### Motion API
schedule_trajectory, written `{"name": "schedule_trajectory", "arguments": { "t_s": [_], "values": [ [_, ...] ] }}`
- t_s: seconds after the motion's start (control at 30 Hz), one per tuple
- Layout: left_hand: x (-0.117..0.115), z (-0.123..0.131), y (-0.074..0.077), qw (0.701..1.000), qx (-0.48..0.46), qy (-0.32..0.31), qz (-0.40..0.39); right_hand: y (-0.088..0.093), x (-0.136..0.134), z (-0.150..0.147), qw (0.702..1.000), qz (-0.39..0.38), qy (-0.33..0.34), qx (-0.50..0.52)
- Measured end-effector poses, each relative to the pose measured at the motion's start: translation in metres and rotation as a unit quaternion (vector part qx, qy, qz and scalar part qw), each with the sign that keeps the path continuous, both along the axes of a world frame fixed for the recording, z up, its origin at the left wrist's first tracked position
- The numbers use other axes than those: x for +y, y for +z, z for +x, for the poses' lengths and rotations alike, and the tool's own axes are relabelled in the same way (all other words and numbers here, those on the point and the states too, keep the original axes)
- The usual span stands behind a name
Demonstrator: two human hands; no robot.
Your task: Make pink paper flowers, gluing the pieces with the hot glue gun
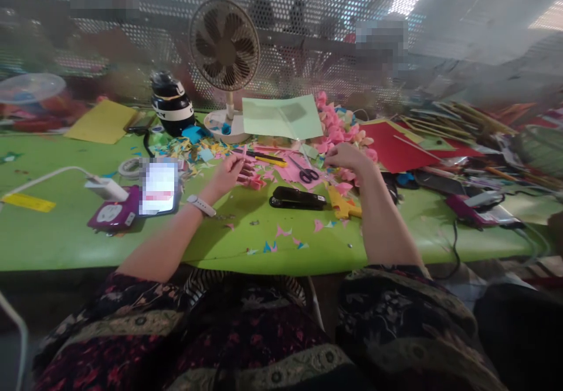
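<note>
Over the pink paper scraps, my left hand (234, 171) has curled fingers. A thin pink sliver (245, 153) shows at its fingertips, too small to name surely. My right hand (345, 157) bends down with its fingers pinched beside a heap of pink paper flowers (336, 127); what they hold, if anything, is hidden. Between the hands lie dark-handled scissors (308, 175) on pink paper (288, 171) and a yellow-and-black cutter or pen (272, 159). Nearer me rests a black stapler (298, 198). A yellow paper cutout (342, 204) is under my right forearm.
A fan (226, 48) stands behind a light green sheet (281, 115). At left are a black jar (172, 106), a lit phone (159, 187) and a purple power strip (112, 215). Red paper (396, 148) and another purple strip (472, 212) lie right. Scraps litter the green tabletop (229, 244).
</note>
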State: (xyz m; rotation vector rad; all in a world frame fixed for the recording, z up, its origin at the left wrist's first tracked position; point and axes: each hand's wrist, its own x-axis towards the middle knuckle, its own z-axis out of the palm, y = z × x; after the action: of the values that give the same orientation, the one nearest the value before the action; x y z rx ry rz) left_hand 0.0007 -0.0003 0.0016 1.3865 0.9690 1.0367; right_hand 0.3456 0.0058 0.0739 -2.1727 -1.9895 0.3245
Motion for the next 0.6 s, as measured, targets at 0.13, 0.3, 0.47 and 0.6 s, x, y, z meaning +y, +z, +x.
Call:
{"name": "schedule_trajectory", "arguments": {
  "t_s": [0.13, 0.3, 0.47, 0.6],
  "values": [
    [0.001, 0.002, -0.001, 1.0, -0.011, -0.005, 0.0, 0.009, -0.018, -0.022, 0.923, 0.032, -0.045, 0.381],
    [-0.001, 0.002, 0.0, 1.0, -0.004, -0.017, 0.005, 0.009, -0.033, -0.088, 0.811, -0.045, -0.009, 0.583],
    [-0.004, 0.003, 0.002, 0.999, -0.004, -0.035, 0.013, 0.001, -0.038, -0.142, 0.809, -0.121, 0.014, 0.576],
    [-0.007, 0.004, 0.006, 0.998, 0.004, -0.059, 0.021, -0.007, -0.036, -0.155, 0.826, -0.072, 0.037, 0.558]
  ]
}}
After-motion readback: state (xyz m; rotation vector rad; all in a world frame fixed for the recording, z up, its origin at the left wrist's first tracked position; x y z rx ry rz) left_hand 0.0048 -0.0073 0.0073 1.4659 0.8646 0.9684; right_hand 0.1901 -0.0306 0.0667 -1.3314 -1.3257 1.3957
